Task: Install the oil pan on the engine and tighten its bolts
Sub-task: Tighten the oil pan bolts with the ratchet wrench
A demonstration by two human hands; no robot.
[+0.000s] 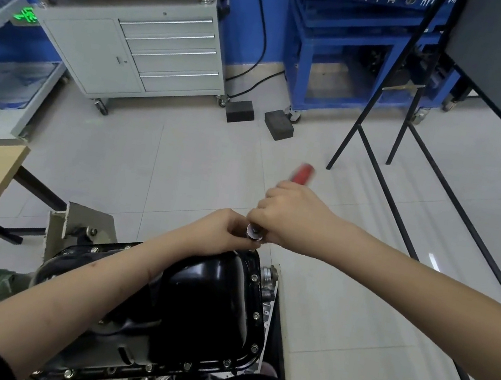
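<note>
We grip the red-handled ratchet (276, 207) in our right hand (291, 216), left hand (229, 229) pinching its head steady, socket square on the far-edge bolt of the seated oil pan (204, 301).

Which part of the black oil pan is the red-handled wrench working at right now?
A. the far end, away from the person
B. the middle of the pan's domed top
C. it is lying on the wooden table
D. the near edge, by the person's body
A: the right hand grips the wrench, its head at the far end of the oil pan, where the left hand steadies it.
</note>
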